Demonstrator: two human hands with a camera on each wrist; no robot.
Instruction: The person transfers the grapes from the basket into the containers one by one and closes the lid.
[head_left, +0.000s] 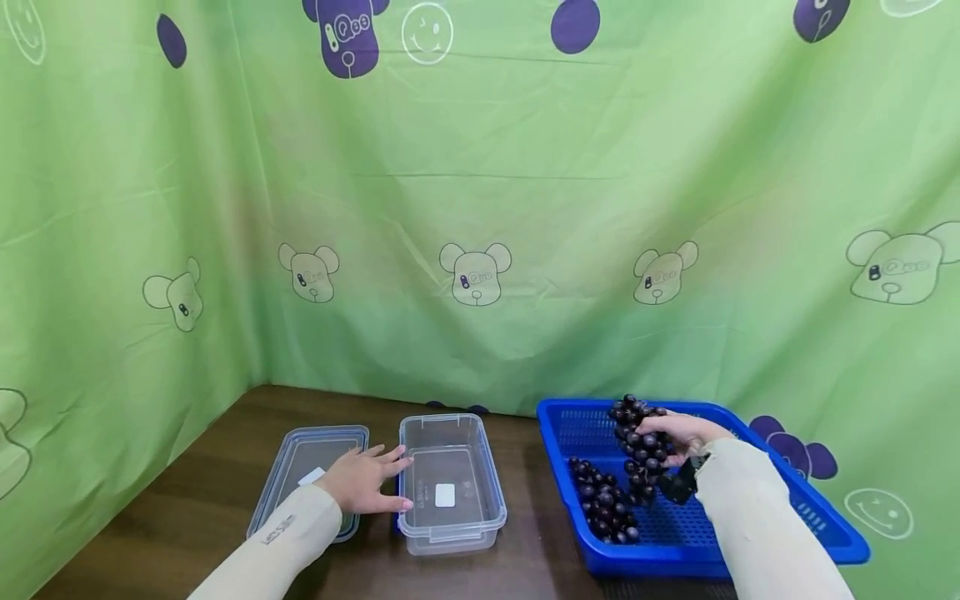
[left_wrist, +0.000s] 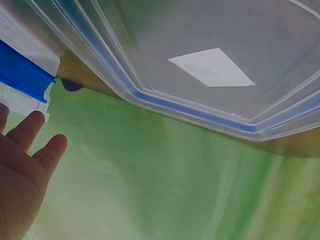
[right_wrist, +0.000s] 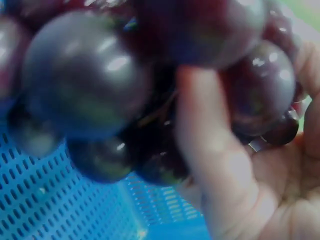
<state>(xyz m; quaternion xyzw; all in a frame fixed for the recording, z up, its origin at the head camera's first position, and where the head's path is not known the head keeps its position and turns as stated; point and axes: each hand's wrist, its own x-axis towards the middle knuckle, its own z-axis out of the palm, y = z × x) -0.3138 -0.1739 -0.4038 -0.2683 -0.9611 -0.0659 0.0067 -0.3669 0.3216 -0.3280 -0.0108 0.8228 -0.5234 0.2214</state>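
Note:
My right hand (head_left: 681, 433) grips a bunch of dark purple grapes (head_left: 642, 450) over the blue basket (head_left: 555, 442). Close up in the right wrist view, the fingers are curled in among the grapes (right_wrist: 85, 75). A second bunch of grapes (head_left: 603, 504) lies in the basket's left part. My left hand (head_left: 365, 481) has its fingers spread, fingertips at the left rim of a clear plastic container (head_left: 450, 467) with a white label inside. In the left wrist view the straight fingers (left_wrist: 50, 152) are beside the container's blue clip (left_wrist: 25, 70).
A clear lid (head_left: 300, 467) with a blue seal lies left of the container, partly under my left arm. The brown tabletop (head_left: 528, 500) shows between container and basket. A green printed curtain (head_left: 480, 333) hangs behind and along the left side.

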